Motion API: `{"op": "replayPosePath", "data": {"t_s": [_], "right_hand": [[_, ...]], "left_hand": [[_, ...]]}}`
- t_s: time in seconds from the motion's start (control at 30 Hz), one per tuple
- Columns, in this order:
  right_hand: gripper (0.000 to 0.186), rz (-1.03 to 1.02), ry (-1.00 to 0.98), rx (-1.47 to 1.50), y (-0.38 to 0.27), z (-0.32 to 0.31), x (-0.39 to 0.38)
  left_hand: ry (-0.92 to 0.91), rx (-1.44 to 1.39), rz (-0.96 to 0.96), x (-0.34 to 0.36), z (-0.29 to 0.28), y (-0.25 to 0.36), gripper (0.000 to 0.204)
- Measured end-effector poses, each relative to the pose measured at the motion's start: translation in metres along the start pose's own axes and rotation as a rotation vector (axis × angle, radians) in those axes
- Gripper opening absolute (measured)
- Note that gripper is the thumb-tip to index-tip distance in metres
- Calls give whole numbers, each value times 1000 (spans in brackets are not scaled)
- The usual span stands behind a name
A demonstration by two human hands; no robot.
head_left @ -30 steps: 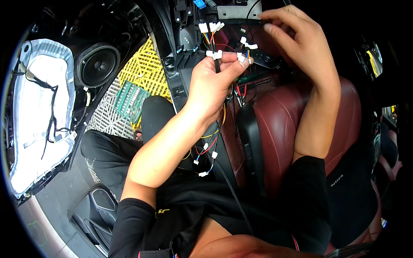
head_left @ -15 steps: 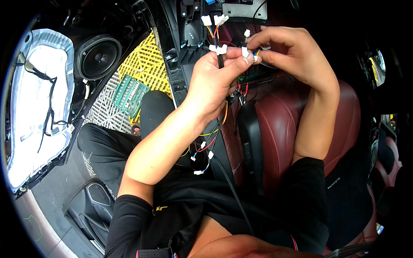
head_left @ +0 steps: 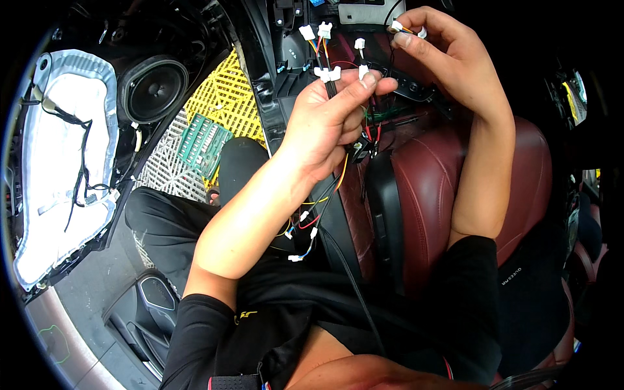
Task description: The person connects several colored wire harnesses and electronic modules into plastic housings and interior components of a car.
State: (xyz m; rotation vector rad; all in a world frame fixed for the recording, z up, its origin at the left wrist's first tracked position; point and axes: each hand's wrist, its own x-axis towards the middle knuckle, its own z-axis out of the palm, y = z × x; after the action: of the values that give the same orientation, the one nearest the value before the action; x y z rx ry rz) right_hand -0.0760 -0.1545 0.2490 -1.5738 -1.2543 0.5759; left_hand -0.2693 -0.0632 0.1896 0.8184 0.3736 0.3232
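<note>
My left hand (head_left: 328, 120) is closed round a black wiring harness. White plug connectors (head_left: 324, 30) on coloured wires stick up beyond its fingers, with more white connectors (head_left: 327, 73) just above the knuckles. Thumb and fingertip pinch another white connector (head_left: 363, 70). Up and to the right, apart from the left, my right hand (head_left: 452, 62) pinches a small white connector (head_left: 397, 26) with yellow and dark wires; a second white end shows by its curled fingers. Below my left wrist hang loose wires ending in small white plugs (head_left: 296, 258).
A dark red leather seat (head_left: 442, 195) lies to the right. At left stand a door with a round black speaker (head_left: 155, 89) and a green socket tool case (head_left: 203, 144) on yellow and grey grating (head_left: 224, 91). A black cable (head_left: 348, 273) runs down over my lap.
My right hand has moved up and right, away from my left hand, carrying the small wired connector. My left hand stays nearly in place, still holding the harness.
</note>
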Motion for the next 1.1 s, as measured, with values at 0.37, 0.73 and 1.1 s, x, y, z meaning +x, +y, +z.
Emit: {"op": "replayPosePath", "data": {"t_s": [0.37,0.73,1.1], "right_hand": [[22,12,-169,-82,-8,10,-3],[18,14,69,201,-14,21,4],[21,161,58,145,-13,19,3]], "left_hand": [[-8,125,20,1,3,-5,30],[-71,-92,210,-1,0,-11,32],[79,171,294,-2,4,-16,19]]}}
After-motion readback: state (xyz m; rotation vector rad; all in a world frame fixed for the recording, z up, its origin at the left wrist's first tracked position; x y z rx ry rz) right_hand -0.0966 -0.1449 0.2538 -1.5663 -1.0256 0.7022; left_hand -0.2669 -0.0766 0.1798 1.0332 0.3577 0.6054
